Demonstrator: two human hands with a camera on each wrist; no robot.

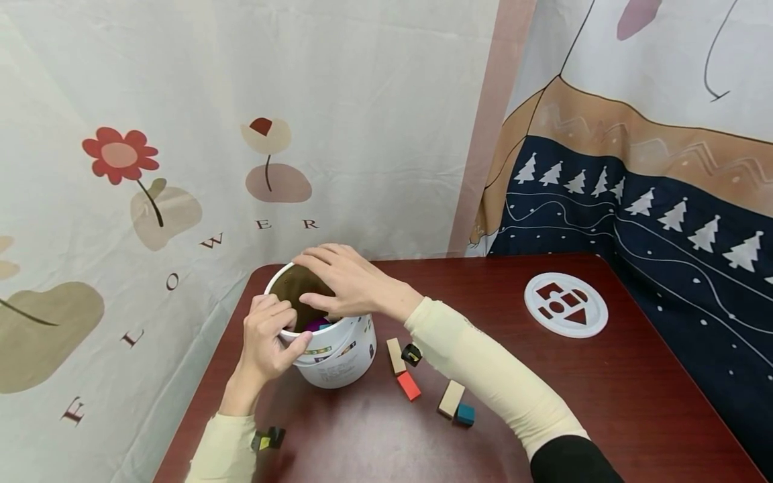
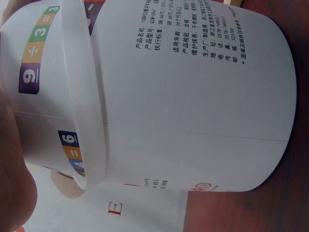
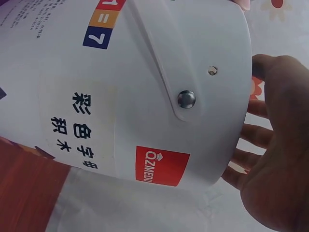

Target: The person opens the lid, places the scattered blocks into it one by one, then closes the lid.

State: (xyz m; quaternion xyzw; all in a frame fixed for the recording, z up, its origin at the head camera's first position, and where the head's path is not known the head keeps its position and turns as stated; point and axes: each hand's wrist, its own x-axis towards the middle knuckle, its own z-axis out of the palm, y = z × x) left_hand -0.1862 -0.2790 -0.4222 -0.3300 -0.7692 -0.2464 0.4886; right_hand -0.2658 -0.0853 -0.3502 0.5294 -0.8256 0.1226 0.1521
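A white bucket (image 1: 341, 359) with printed number stickers and a plastic strap handle stands on the table, its mouth tipped slightly toward the far left. My left hand (image 1: 266, 332) grips the near-left rim, thumb outside and fingers curled inside. Over the mouth is my right hand (image 1: 344, 282), its fingers fairly straight and reaching across toward the far rim, with nothing seen in its grasp. Purple and teal pieces (image 1: 317, 325) show inside; the hands hide the rest. In the right wrist view, the right fingers (image 3: 256, 135) lie at the bucket's rim.
Right of the bucket lie a beige block (image 1: 396, 356), a red block (image 1: 408, 386), another beige block (image 1: 451, 399) and a teal block (image 1: 465, 414). A white lid with shaped holes (image 1: 565, 329) rests at the table's far right. Printed cloth (image 1: 386, 134) hangs behind the dark red table (image 1: 604, 416).
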